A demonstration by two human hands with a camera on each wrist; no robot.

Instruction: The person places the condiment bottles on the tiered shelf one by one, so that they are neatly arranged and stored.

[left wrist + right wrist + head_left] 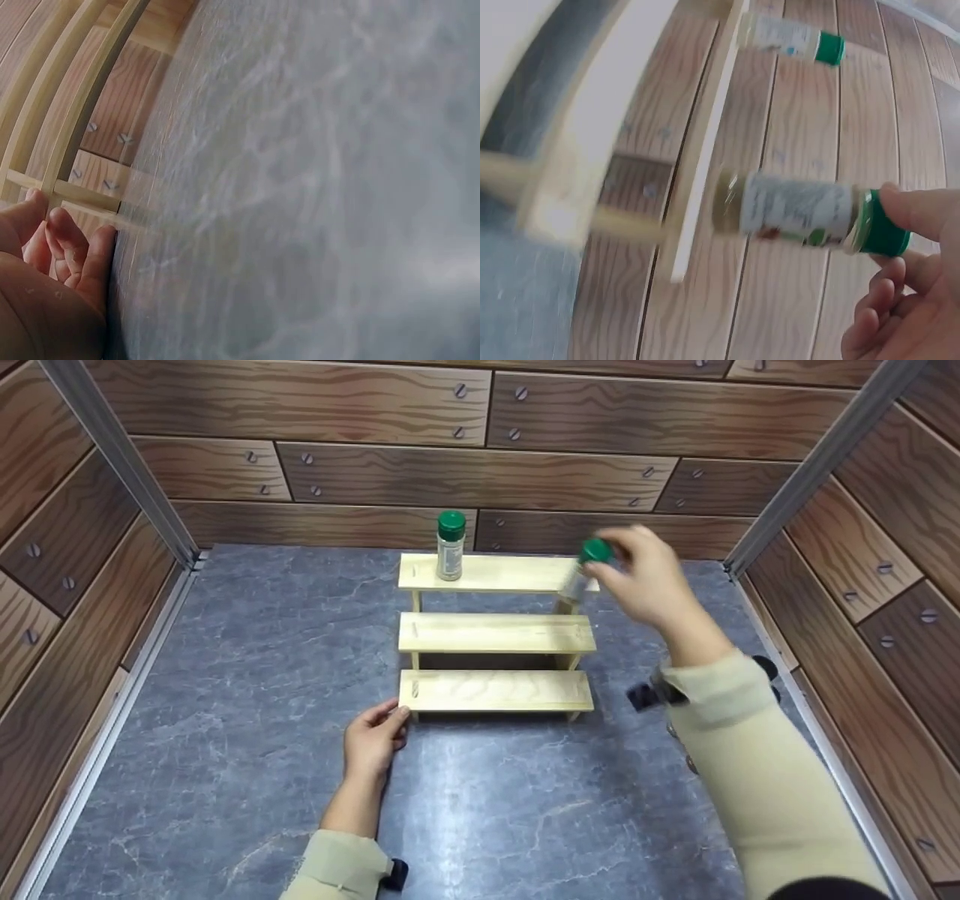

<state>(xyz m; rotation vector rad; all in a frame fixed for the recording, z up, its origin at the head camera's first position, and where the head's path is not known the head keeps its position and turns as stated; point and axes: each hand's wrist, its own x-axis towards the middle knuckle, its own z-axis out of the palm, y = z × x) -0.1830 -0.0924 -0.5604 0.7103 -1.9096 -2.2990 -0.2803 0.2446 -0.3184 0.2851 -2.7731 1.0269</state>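
A three-step wooden shelf rack (495, 690) stands on the marbled surface. My left hand (375, 739) holds the front left corner of its lowest step; in the left wrist view, the thumb (22, 217) and fingers meet at the step's end. By its green cap, my right hand (649, 577) pinches a spice jar (799, 210) with a printed label. This jar is slightly tilted and overlaps the right end of the top step in the head view. Another green-capped spice jar (451, 547) stands upright on the top step, towards the left.
Wood-patterned panels (375, 472) enclose the back and both sides. Metal posts (127, 457) rise at the back corners, and a metal rail (105, 735) runs along the left edge. The blue-grey marbled surface (247, 660) extends around the rack.
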